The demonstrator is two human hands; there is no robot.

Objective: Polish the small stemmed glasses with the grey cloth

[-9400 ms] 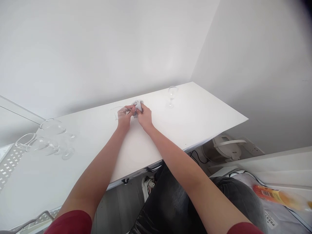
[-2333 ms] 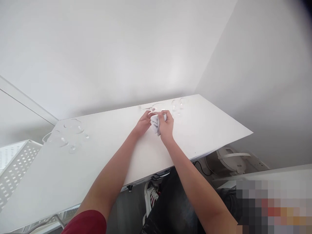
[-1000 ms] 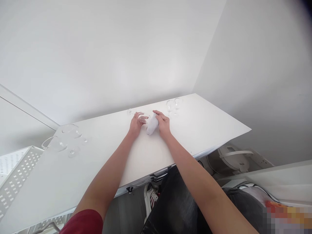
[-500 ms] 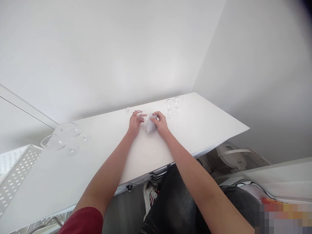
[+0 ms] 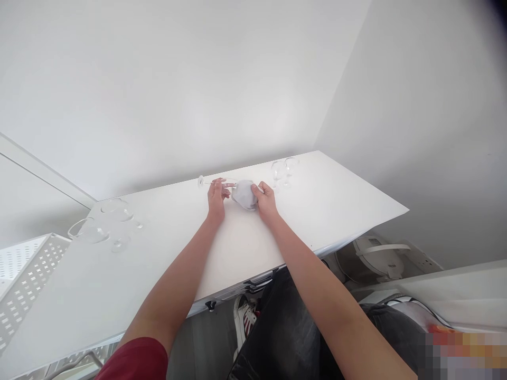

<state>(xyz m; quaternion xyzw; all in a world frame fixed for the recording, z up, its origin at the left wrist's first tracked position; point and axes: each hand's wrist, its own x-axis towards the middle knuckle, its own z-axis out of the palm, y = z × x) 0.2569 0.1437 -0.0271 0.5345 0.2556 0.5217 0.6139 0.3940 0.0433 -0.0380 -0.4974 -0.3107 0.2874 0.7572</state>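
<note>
My left hand (image 5: 217, 196) is closed round a clear wine glass (image 5: 200, 181), which it holds on its side with the foot pointing left and the bowl toward my right hand. A pale grey cloth (image 5: 244, 195) is gripped between the thumb and fingers of my right hand (image 5: 266, 199). The cloth lies against the mouth of the bowl and covers part of it, so the rim is hidden. Both hands are just above the middle of the white table (image 5: 237, 253).
Two wine glasses (image 5: 279, 170) stand upright toward the back, right of my hands. More glasses (image 5: 116, 210) lie on their sides at the left. A perforated white rack (image 5: 29, 290) is beside the table's left end. A white appliance (image 5: 380, 256) sits below on the right.
The cloth has spread from a narrow hanging fold to a rounder shape over the glass's mouth. My right hand has turned and shifted slightly right; the glass's foot has moved a little left.
</note>
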